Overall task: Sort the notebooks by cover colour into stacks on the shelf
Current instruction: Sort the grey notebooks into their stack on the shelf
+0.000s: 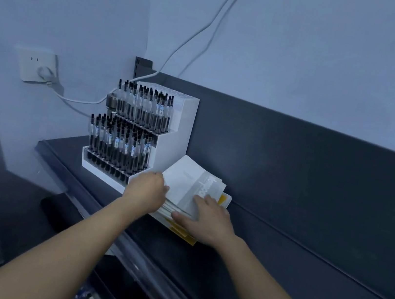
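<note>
Just right of the pen rack [139,138], the notebook pile [191,192] overhangs the shelf [278,251] edge. Left hand [146,190] grips its side, right hand [209,220] presses flat on top; yellow bottom copies could slip off.

A dark shelf [240,248] runs along the wall with a raised back panel. On it stands a white stepped pen rack [141,138] full of pens, and just beside its right side lies a stack of notebooks [190,189], white covers above yellow ones.
</note>
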Available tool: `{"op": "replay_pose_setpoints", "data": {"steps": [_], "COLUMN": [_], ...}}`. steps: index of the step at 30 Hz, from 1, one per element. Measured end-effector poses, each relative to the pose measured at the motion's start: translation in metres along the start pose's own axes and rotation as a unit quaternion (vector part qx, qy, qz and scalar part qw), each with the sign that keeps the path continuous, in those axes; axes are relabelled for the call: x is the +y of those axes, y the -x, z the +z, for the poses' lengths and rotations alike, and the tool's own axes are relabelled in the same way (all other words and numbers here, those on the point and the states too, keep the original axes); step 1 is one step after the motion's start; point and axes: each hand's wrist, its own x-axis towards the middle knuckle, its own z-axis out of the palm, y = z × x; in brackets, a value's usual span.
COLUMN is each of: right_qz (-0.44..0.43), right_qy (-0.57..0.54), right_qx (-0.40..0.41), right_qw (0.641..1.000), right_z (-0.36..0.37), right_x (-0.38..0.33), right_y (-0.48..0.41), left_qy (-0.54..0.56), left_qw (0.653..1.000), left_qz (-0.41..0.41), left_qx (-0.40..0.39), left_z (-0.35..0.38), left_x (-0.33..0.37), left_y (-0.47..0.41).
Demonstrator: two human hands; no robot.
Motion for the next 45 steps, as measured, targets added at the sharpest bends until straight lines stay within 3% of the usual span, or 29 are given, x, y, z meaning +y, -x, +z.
{"op": "replay_pose_setpoints", "data": {"steps": [6,9,11,22,30,40,45], "right_qz": [-0.021,0.034,0.054,0.001,0.048,0.043,0.096], "right_qy": [-0.068,-0.065,-0.050,-0.069,-0.138,-0.132,-0.087], "right_qx": [0.021,0.046,0.022,0.034,0.048,0.145,0.187], "right_qw": [0.997,0.996,0.997,0.997,0.988,0.980,0.974], "right_z": [-0.003,0.004,0.009,0.008,0.001,0.011,0.015], "right_x": [-0.014,-0.011,-0.012,-0.018,-0.027,-0.024,-0.022], "right_y": [-0.001,-0.002,-0.002,0.016,0.035,0.040,0.039], "left_qy": [0.049,0.069,0.075,0.093,0.120,0.180,0.154], "left_qw": [0.998,0.996,0.995,0.991,0.986,0.976,0.980], "left_qz": [-0.030,-0.053,-0.058,-0.091,-0.101,-0.124,-0.124], "left_qx": [-0.002,-0.010,-0.016,-0.036,-0.048,-0.010,-0.010], "left_z": [-0.003,-0.004,-0.004,-0.011,-0.014,-0.018,-0.025], "left_x": [-0.011,-0.018,-0.019,-0.032,-0.034,-0.035,-0.034], "left_y": [-0.005,-0.006,-0.006,0.007,0.018,0.032,0.036]}}
